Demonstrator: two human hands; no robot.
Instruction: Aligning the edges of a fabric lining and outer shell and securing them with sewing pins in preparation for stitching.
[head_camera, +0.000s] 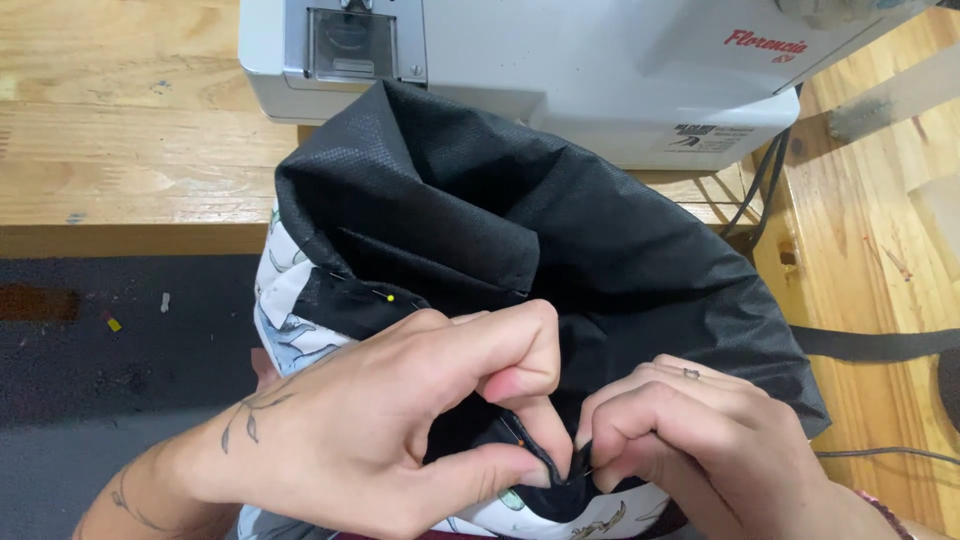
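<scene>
A black non-woven fabric piece (520, 210) is draped from the sewing machine toward me, layered over a white patterned fabric (290, 335). My left hand (400, 430) pinches the folded black edge near the bottom centre, thumb and forefinger closed on it. Right beside it, my right hand (690, 430) grips the same black edge, and the fingertips of both hands nearly touch. A yellow-headed pin (390, 297) sticks in the seam to the left, and an orange pin head (521, 443) shows under my left fingers.
A white sewing machine (560, 70) stands on the wooden table (120, 130) at the top. Black cables (760, 190) hang at its right. A dark floor (90, 370) with small scraps lies at the left, and a black strap (880, 345) at the right.
</scene>
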